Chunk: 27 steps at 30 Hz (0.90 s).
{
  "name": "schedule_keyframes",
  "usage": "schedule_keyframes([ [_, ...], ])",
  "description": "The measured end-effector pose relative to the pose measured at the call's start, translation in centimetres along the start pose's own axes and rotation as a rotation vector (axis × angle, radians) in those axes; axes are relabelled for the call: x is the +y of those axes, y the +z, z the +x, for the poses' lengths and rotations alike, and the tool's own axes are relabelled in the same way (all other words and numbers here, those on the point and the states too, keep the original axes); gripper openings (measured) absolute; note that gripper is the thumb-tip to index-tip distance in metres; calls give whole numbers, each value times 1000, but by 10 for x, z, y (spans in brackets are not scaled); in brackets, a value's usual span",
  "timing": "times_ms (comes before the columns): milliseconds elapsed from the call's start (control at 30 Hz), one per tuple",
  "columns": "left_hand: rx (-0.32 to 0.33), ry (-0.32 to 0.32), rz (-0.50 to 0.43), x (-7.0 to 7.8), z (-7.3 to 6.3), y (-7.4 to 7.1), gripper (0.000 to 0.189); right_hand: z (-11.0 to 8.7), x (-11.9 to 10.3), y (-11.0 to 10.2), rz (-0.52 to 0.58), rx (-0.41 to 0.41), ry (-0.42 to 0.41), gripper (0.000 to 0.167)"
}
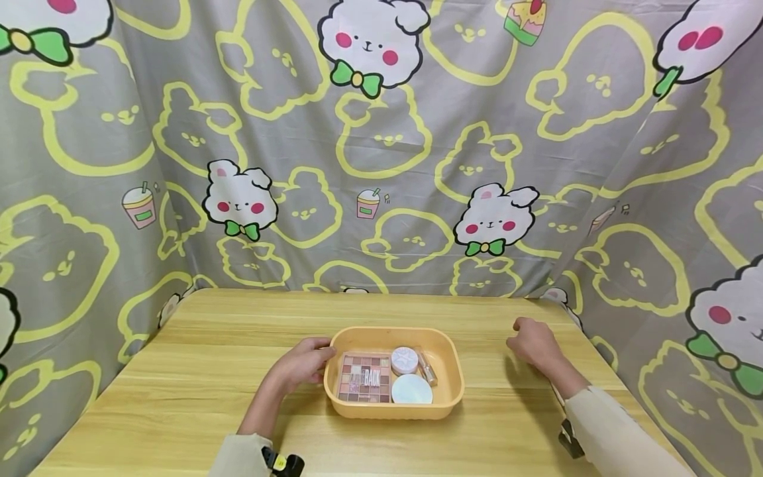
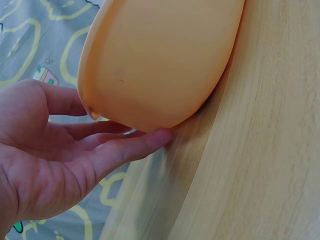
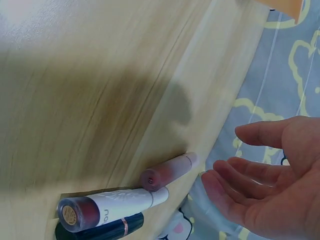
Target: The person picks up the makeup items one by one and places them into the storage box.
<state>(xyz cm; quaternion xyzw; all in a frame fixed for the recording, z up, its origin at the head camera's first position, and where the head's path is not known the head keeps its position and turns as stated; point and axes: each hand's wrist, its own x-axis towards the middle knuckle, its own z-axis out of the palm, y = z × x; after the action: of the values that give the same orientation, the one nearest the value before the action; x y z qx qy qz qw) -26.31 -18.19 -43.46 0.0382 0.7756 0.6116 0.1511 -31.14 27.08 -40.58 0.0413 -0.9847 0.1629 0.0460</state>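
Observation:
A yellow-orange plastic basin stands on the wooden table. Inside it lie an eyeshadow palette, a small round white case, a larger round white compact and a slim tube. My left hand grips the basin's left end, fingers and thumb against its rim and outer wall. Off to the basin's right, my right hand hovers over the table with relaxed fingers and nothing in them. Beside it the right wrist view shows a pinkish lip gloss tube, a white-labelled tube and a dark green tube.
The wooden table reaches back to a grey patterned curtain, which also hangs along both sides. Small cameras are strapped to both wrists. In the head view the right hand and forearm hide the loose tubes.

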Motion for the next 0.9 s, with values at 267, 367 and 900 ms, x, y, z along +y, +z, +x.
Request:
schedule_keyframes([
  [267, 4, -3, -1, -1, 0, -1, 49, 2, 7, 1, 1, 13, 17, 42],
  [367, 4, -4, 3, -1, 0, -1, 49, 4, 10, -1, 2, 5, 21, 41],
  [900, -1, -7, 3, 0, 0, 0, 49, 10, 23, 0, -15, -68, 48, 21],
])
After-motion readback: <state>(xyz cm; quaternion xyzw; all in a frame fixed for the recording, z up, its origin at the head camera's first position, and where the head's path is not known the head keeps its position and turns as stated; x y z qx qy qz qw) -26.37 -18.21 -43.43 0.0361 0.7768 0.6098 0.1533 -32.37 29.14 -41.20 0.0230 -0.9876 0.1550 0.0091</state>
